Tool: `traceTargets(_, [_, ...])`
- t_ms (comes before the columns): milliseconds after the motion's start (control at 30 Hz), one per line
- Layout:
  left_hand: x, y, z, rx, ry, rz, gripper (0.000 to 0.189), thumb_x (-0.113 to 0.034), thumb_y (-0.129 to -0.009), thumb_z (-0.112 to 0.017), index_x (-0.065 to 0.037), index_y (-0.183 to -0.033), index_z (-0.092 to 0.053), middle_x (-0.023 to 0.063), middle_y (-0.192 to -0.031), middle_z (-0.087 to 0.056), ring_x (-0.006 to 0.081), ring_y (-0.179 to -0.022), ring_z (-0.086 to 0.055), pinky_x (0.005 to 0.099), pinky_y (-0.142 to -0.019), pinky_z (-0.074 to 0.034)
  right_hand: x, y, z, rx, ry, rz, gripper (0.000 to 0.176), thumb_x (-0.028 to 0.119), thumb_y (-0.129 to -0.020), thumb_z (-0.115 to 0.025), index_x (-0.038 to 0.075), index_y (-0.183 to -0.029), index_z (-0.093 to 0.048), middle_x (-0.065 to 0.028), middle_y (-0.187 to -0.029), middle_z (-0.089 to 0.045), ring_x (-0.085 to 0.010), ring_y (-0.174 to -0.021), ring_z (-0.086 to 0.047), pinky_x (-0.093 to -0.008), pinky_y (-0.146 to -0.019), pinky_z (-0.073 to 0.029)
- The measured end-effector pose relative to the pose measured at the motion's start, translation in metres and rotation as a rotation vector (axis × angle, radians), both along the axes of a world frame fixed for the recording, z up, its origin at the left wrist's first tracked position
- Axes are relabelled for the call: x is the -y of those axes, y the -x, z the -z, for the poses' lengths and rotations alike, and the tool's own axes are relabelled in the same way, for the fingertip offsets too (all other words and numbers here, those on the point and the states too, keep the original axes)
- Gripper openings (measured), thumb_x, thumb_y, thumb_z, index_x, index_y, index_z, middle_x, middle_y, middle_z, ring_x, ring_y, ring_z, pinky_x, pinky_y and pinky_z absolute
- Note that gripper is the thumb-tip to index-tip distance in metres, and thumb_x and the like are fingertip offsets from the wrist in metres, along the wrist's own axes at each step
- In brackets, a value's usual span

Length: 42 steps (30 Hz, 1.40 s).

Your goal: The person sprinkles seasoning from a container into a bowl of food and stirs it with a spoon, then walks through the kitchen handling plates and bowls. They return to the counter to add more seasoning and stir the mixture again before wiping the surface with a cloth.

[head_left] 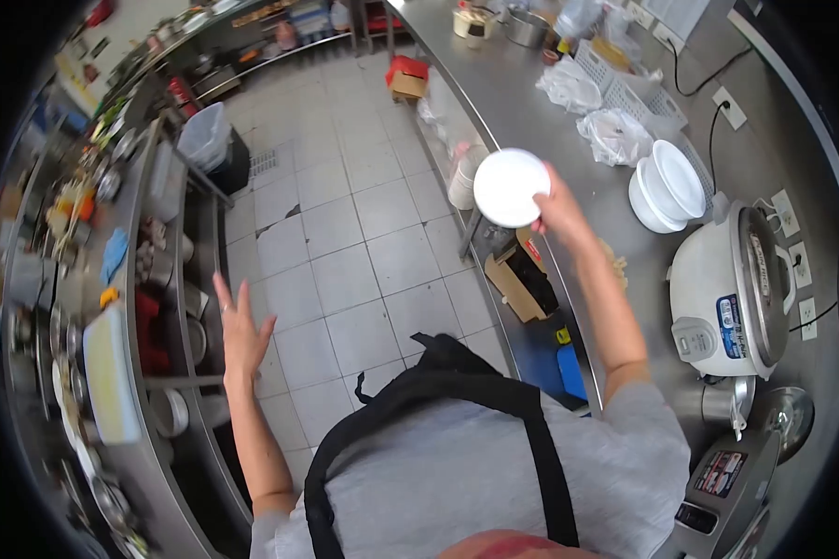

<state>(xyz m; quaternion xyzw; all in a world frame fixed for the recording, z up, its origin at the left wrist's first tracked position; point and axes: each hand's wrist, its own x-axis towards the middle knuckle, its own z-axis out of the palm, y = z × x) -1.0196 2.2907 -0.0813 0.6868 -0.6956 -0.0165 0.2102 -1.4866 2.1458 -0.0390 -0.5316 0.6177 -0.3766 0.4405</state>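
Note:
A round white dish or lid is pinched at its right edge by my right hand, held over the front edge of the steel counter on the right. The fingers under it are partly hidden. On the left, my left hand is empty, with its fingers spread, in the air beside the left shelving. White bowls stand on the right counter, to the right of my right hand.
A white rice cooker, plastic bags and a white basket stand on the right counter. An open cardboard box lies below it. Left are a yellowish cutting board and a lined bin; tiled floor runs between.

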Motion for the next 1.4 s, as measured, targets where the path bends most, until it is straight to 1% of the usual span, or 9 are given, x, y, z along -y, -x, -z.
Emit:
traceTargets(267, [0.229,0.04,-0.01,-0.109,-0.206,0.282,0.069,-0.01,-0.071,-0.071,-0.007,-0.132,-0.039,0.0184,-0.149,-0.007,0.0376,-0.127,-0.033,0.0396,-0.098,-0.04,0.221,0.035,-0.023,-0.052,0.058,0.09,0.057,0.0,-0.076,-0.038,0.007,-0.133,-0.031,-0.0085,-0.07,-0.056,-0.0107,-0.04,-0.048,-0.0233,-0.031,-0.037])
traceTargets(433, [0.272,-0.02,0.038,-0.099,-0.486,-0.086,0.067,-0.014,-0.073,-0.069,-0.003,-0.132,-0.038,0.0222,-0.133,-0.042,0.0347,-0.124,-0.04,0.038,-0.101,-0.036,0.391,0.061,-0.038,-0.033,0.087,0.151,0.053,0.001,-0.078,-0.039,0.009,-0.13,-0.033,-0.0074,-0.066,-0.054,-0.0109,-0.037,-0.047,-0.0232,-0.03,-0.036])
traceTargets(600, [0.293,-0.075,0.078,-0.234,-0.622,-0.328,0.065,-0.02,-0.074,-0.07,0.0,-0.129,-0.041,0.0231,-0.129,-0.046,0.0362,-0.12,-0.043,0.0389,-0.099,-0.037,0.556,0.077,-0.063,-0.068,0.204,0.329,0.057,-0.002,-0.076,-0.041,0.011,-0.132,-0.035,-0.011,-0.07,-0.058,-0.0138,-0.04,-0.052,-0.0251,-0.03,-0.038])
traceTargets(733, [0.375,-0.11,0.085,-0.198,-0.742,-0.409,0.066,-0.021,-0.074,-0.07,0.0,-0.13,-0.041,0.0219,-0.127,-0.048,0.0359,-0.119,-0.045,0.039,-0.099,-0.037,0.647,0.075,-0.063,-0.342,0.282,0.46,0.057,0.0,-0.075,-0.04,0.015,-0.13,-0.04,-0.0118,-0.08,-0.062,-0.0132,-0.04,-0.053,-0.0255,-0.033,-0.041])
traceTargets(767, [0.4,-0.123,0.086,-0.178,-0.745,-0.399,0.066,-0.021,-0.074,-0.07,-0.001,-0.13,-0.041,0.0217,-0.127,-0.048,0.0358,-0.119,-0.045,0.0389,-0.099,-0.037,0.664,0.077,-0.06,-0.426,0.213,0.478,0.056,0.003,-0.075,-0.044,0.016,-0.129,-0.042,-0.0152,-0.089,-0.064,-0.0229,-0.055,-0.062,-0.034,-0.048,-0.05])
traceTargets(867, [0.508,-0.155,0.08,-0.114,-0.631,-0.28,0.066,-0.022,-0.075,-0.07,-0.001,-0.131,-0.04,0.0212,-0.128,-0.048,0.0352,-0.12,-0.044,0.039,-0.099,-0.037,0.734,0.116,-0.01,-0.838,0.475,0.502,0.053,0.006,-0.075,-0.048,0.017,-0.126,-0.045,-0.0194,-0.095,-0.063,-0.0342,-0.082,-0.063,-0.0427,-0.071,-0.05])
traceTargets(900, [0.548,-0.162,0.076,-0.084,-0.579,-0.221,0.065,-0.021,-0.075,-0.069,-0.001,-0.13,-0.04,0.0213,-0.128,-0.047,0.0351,-0.12,-0.044,0.0391,-0.099,-0.038,0.732,0.106,-0.017,-0.857,0.431,0.455,0.05,0.006,-0.074,-0.05,0.017,-0.124,-0.048,-0.0212,-0.101,-0.061,-0.0391,-0.1,-0.056,-0.0469,-0.085,-0.044])
traceTargets(1133, [0.823,-0.096,0.027,0.008,-0.3,0.288,0.063,-0.017,-0.076,-0.068,-0.004,-0.131,-0.039,0.0224,-0.129,-0.045,0.0358,-0.12,-0.043,0.04,-0.098,-0.038,0.752,0.099,-0.004,-1.05,0.442,0.544,0.052,0.004,-0.076,-0.049,0.019,-0.125,-0.047,-0.0212,-0.099,-0.061,-0.0394,-0.094,-0.058,-0.0478,-0.081,-0.045])
traceTargets(1400, [0.976,0.054,0.015,-0.023,-0.348,0.727,0.063,-0.02,-0.077,-0.068,-0.007,-0.131,-0.04,0.023,-0.133,-0.042,0.0381,-0.12,-0.043,0.0406,-0.099,-0.037,0.741,0.063,-0.016,-1.228,0.448,0.471,0.06,-0.001,-0.074,-0.051,0.026,-0.127,-0.046,-0.0143,-0.102,-0.055,-0.0353,-0.082,-0.06,-0.0439,-0.071,-0.05])
